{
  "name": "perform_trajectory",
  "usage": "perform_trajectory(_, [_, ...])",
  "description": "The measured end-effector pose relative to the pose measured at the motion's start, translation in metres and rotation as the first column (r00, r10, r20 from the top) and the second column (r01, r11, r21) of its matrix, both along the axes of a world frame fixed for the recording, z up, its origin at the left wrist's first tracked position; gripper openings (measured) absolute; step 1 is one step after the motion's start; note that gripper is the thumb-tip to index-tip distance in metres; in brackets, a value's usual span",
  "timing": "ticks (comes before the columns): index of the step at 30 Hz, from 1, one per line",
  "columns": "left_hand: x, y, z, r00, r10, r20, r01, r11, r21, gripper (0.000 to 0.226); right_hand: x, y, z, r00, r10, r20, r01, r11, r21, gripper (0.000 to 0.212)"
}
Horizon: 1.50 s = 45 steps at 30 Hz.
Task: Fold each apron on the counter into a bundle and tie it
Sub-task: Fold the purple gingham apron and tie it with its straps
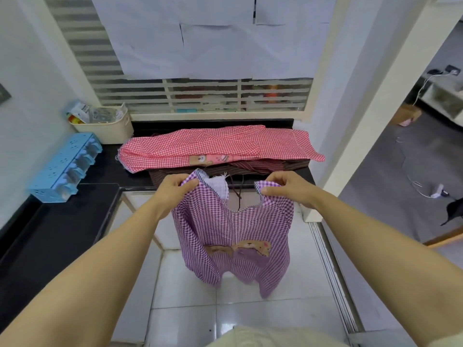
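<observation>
Hands [175, 187] pinch limp purple-check apron [233, 246].

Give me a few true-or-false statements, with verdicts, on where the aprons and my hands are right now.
1. The left hand and the right hand each grip a top corner of the purple checked apron. True.
2. The red checked apron lies on the black counter. True.
3. The purple checked apron lies flat on the counter. False: it hangs from both hands in front of the counter, over the tiled floor.
4. The red checked apron is already tied into a bundle. False: it lies loosely spread, on top of a brown striped cloth.
</observation>
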<state>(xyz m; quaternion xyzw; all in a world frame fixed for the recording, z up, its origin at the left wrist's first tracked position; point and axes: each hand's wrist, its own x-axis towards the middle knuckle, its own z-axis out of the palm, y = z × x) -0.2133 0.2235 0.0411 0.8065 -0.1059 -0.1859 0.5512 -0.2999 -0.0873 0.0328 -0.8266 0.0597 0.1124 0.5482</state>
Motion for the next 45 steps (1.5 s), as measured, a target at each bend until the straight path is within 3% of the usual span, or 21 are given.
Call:
perform_trajectory(5, [0.0, -0.002, 0.008, 0.991, -0.134, -0.011, 0.134, 0.991, 0.02, 0.022, 0.002, -0.002, 0.012, 0.984, 0.168, -0.068, -0.164, 0.985, 0.058, 0.017])
perform_trajectory(8, [-0.002, -0.007, 0.014, 0.983, -0.184, 0.016, 0.184, 0.983, 0.022, 0.027, 0.003, 0.005, 0.027, 0.873, 0.42, -0.248, -0.382, 0.905, 0.187, 0.021])
perform_trajectory(10, [-0.003, -0.011, 0.019, 0.981, -0.189, 0.039, 0.189, 0.982, 0.026, 0.032, 0.005, 0.01, 0.032, 0.822, 0.492, -0.286, -0.447, 0.869, 0.211, 0.024])
perform_trajectory(15, [-0.007, -0.021, 0.018, 0.969, -0.245, 0.018, 0.244, 0.97, 0.011, 0.037, 0.008, 0.031, 0.033, 0.9, 0.412, -0.141, -0.409, 0.911, 0.05, 0.031])
perform_trajectory(20, [-0.011, -0.039, 0.021, 0.94, -0.338, 0.037, 0.337, 0.941, 0.022, 0.04, 0.013, 0.056, 0.039, 0.921, 0.387, 0.044, -0.389, 0.918, 0.074, 0.034])
perform_trajectory(23, [-0.012, -0.048, 0.023, 0.938, -0.333, 0.097, 0.336, 0.942, -0.015, 0.048, 0.017, 0.066, 0.039, 0.959, 0.246, 0.138, -0.267, 0.95, 0.162, 0.017])
perform_trajectory(27, [-0.012, -0.053, 0.024, 0.965, -0.245, 0.093, 0.252, 0.964, -0.085, 0.051, 0.018, 0.069, 0.032, 0.967, 0.054, 0.248, -0.093, 0.985, 0.149, 0.022])
perform_trajectory(32, [-0.01, -0.056, 0.027, 0.964, -0.263, 0.047, 0.267, 0.954, -0.137, 0.046, 0.016, 0.075, 0.036, 0.955, 0.14, 0.261, -0.177, 0.976, 0.124, 0.045])
perform_trajectory(36, [-0.007, -0.051, 0.024, 0.986, -0.167, 0.008, 0.166, 0.97, -0.179, 0.023, 0.019, 0.07, 0.032, 0.974, 0.09, 0.206, -0.088, 0.996, -0.021, 0.019])
perform_trajectory(39, [-0.01, -0.045, 0.019, 0.998, -0.057, 0.029, 0.062, 0.978, -0.2, 0.017, 0.017, 0.062, 0.02, 0.987, 0.024, 0.157, -0.02, 0.999, -0.026, 0.014])
perform_trajectory(42, [-0.014, -0.039, 0.016, 0.986, -0.022, 0.168, 0.039, 0.994, -0.099, 0.008, 0.013, 0.06, 0.014, 0.993, -0.023, 0.117, 0.021, 1.0, 0.018, 0.016])
perform_trajectory(45, [-0.015, -0.041, 0.011, 0.953, -0.255, 0.164, 0.212, 0.947, 0.241, 0.015, 0.011, 0.061, 0.014, 0.996, -0.023, 0.088, 0.021, 0.999, 0.026, 0.017])
